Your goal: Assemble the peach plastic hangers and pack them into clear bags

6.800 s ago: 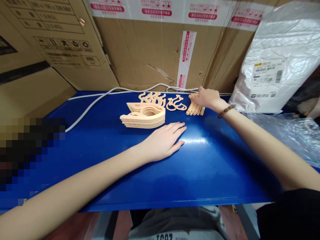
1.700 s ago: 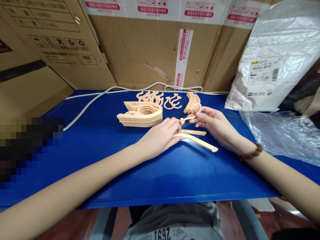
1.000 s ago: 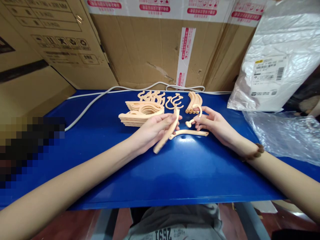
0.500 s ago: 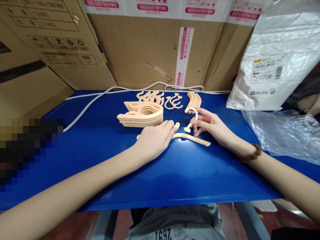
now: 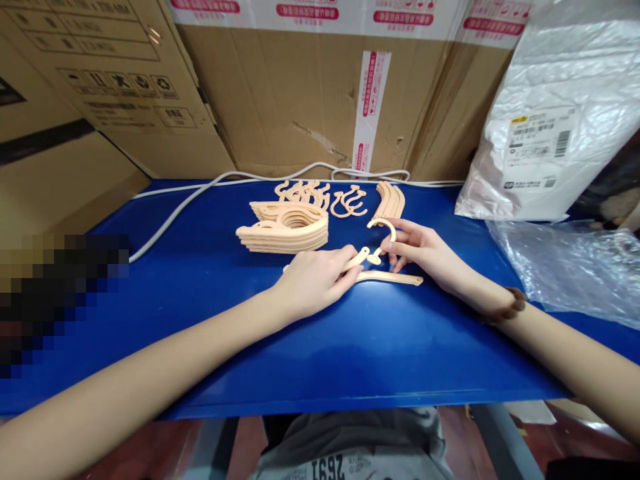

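Blue counter (image 5: pixel 350 353), stack of hanger bodies (image 5: pixel 285 231) at back centre. Left hand (image 5: pixel 313 281) curled round a hanger arm (image 5: pixel 357 257), raised tip next to the hook (image 5: pixel 386 229) pinched in right hand (image 5: pixel 425 250). Second arm (image 5: pixel 395 277) lies flat on counter just below.

The blue desk (image 5: pixel 350 347) carries a stack of peach hanger pieces (image 5: pixel 285 230) near its middle. Just behind the stack lies a heap of hooks (image 5: pixel 310 193), and to the right of that a small pile of curved bars (image 5: pixel 391 199). One loose bar (image 5: pixel 395 278) lies flat nearer the front. A white cable (image 5: pixel 180 213) runs along the back edge. A white bag (image 5: pixel 540 133) and a clear plastic sheet (image 5: pixel 575 267) sit at the right end
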`<move>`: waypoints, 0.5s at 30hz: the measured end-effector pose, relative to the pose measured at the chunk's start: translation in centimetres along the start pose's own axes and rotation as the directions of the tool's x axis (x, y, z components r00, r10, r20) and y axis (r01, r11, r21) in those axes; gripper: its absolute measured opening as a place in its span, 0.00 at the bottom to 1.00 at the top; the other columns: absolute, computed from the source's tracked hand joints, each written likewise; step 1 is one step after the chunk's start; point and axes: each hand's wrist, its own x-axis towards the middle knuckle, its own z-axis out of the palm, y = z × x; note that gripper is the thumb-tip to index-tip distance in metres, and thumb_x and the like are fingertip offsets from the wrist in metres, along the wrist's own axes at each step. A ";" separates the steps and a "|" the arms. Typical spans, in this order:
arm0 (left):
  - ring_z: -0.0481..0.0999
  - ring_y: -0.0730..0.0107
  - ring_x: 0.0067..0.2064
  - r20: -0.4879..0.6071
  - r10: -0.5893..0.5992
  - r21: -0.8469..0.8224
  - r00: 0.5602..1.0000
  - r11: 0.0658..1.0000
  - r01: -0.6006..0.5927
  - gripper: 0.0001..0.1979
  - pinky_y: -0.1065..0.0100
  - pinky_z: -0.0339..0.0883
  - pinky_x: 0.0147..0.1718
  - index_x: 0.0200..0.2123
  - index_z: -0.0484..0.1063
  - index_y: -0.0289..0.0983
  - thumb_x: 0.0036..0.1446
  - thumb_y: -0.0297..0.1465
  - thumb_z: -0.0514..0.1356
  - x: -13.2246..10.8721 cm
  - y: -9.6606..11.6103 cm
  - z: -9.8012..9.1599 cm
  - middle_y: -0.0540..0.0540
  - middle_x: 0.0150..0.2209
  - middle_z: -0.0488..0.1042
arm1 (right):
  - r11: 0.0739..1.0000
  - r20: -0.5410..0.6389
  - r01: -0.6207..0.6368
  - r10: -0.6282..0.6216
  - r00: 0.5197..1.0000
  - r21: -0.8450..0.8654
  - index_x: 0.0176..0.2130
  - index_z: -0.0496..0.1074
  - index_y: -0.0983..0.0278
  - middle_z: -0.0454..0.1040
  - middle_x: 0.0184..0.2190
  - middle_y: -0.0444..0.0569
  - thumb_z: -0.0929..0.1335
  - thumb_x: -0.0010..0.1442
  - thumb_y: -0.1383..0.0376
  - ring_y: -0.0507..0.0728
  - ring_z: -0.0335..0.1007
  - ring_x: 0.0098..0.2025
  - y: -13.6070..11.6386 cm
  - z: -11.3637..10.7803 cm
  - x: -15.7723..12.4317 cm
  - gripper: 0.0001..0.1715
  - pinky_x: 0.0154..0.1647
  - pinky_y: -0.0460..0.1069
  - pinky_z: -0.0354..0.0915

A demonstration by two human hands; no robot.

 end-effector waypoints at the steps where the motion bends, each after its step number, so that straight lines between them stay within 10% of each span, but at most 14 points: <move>1: 0.75 0.65 0.28 0.009 -0.006 0.018 1.000 1.000 0.005 0.13 0.69 0.51 0.23 0.36 0.65 0.38 0.70 0.38 0.48 0.0 0.0 0.0 0.49 0.28 0.75 | 1.000 0.000 -0.003 0.003 1.000 -0.001 0.56 0.69 0.64 0.76 0.31 0.44 0.75 0.52 0.63 0.49 0.67 0.26 0.0 0.0 0.0 0.33 0.25 0.46 0.74; 15: 0.77 0.63 0.28 0.059 -0.002 0.147 0.998 0.989 -0.006 0.15 0.68 0.50 0.22 0.40 0.64 0.37 0.70 0.36 0.41 0.2 0.3 0.0 0.46 0.29 0.78 | 0.997 -0.041 0.042 -0.040 0.998 0.058 0.61 0.61 0.59 0.75 0.32 0.41 0.75 0.53 0.62 0.49 0.68 0.28 0.2 -0.2 0.1 0.40 0.28 0.45 0.71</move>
